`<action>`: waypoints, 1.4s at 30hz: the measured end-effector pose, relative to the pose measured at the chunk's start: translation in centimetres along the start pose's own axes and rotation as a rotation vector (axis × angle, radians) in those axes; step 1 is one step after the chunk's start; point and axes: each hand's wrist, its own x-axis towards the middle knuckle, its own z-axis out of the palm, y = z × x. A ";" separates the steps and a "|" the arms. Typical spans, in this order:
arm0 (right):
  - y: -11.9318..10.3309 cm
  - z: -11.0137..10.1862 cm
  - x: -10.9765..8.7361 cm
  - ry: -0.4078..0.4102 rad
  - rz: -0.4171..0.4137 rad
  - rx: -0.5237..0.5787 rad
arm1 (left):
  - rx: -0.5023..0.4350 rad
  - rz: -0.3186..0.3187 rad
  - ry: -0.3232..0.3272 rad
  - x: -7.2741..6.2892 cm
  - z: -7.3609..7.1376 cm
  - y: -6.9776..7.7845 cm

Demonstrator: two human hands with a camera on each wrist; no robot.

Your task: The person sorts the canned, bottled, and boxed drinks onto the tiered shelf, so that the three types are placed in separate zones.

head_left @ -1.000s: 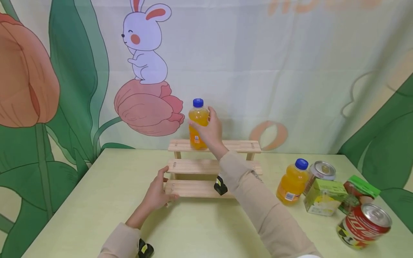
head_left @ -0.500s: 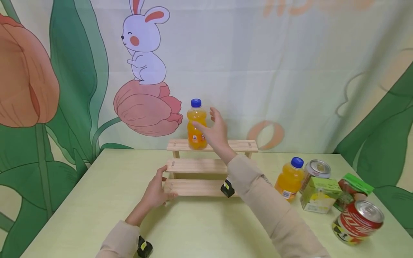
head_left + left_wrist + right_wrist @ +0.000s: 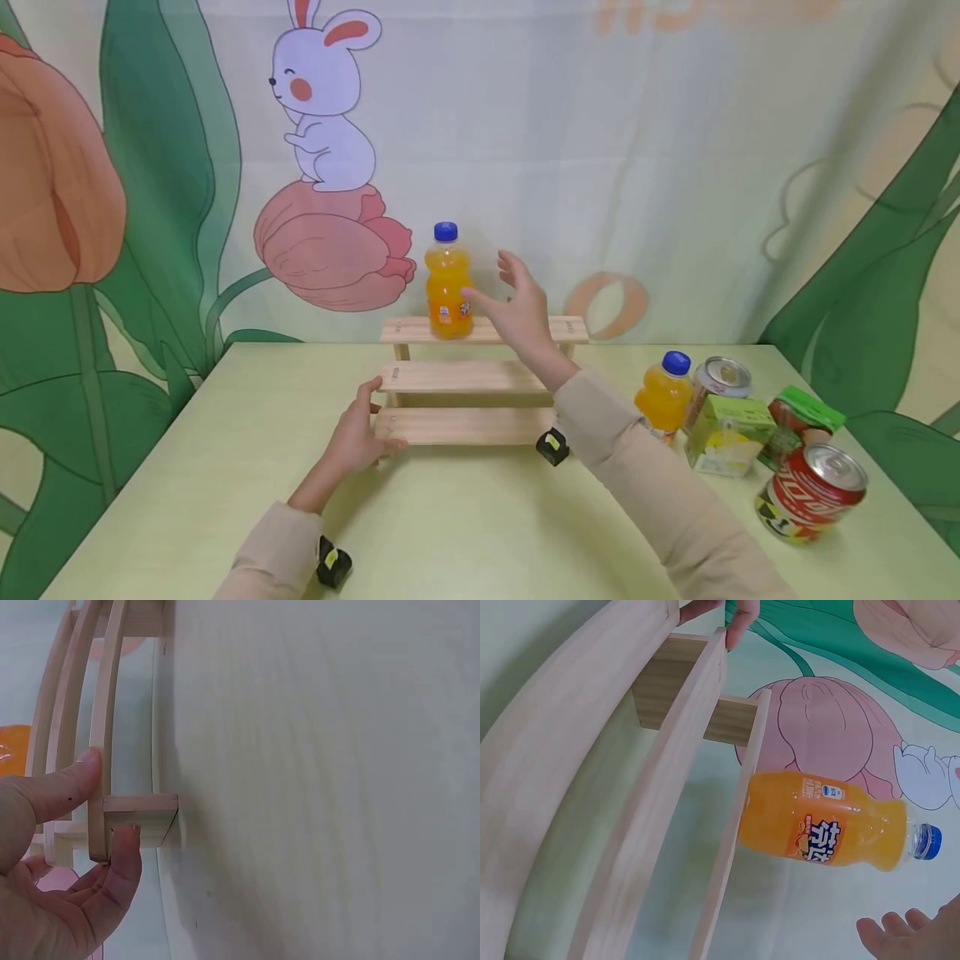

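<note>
Pale cloth (image 3: 480, 158) with tulips and a rabbit hung behind a light table (image 3: 225, 408), where a three-step wooden rack (image 3: 457, 377) stood. One orange drink bottle (image 3: 448, 287), blue-capped, stood upright on its top step, left of the middle. Beside it the right hand (image 3: 525, 312) was spread wide, holding nothing; its thumb overlapped the bottle from the head view, so whether they touched was hard to tell. Gripping the rack's left end was the left hand (image 3: 356, 433), thumb on the lowest step. Well to the right, another bottle (image 3: 664, 396), a silver can (image 3: 722, 377), a green carton (image 3: 727, 437), a green-topped pack (image 3: 798, 421) and a red can (image 3: 810, 496) stood close together.
</note>
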 end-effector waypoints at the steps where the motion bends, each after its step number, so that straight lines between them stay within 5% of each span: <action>1: 0.1 -0.2 -0.2 -0.006 -0.008 -0.001 | 0.001 0.000 0.003 0.0 0.0 0.0; 17: 1.8 -2.9 -3.4 -0.057 -0.129 -0.071 | -0.004 -0.022 -0.008 0.1 -0.1 0.2; 42: 4.7 -7.4 -7.9 -0.092 -0.145 -0.059 | 0.011 -0.022 -0.003 0.3 0.0 0.1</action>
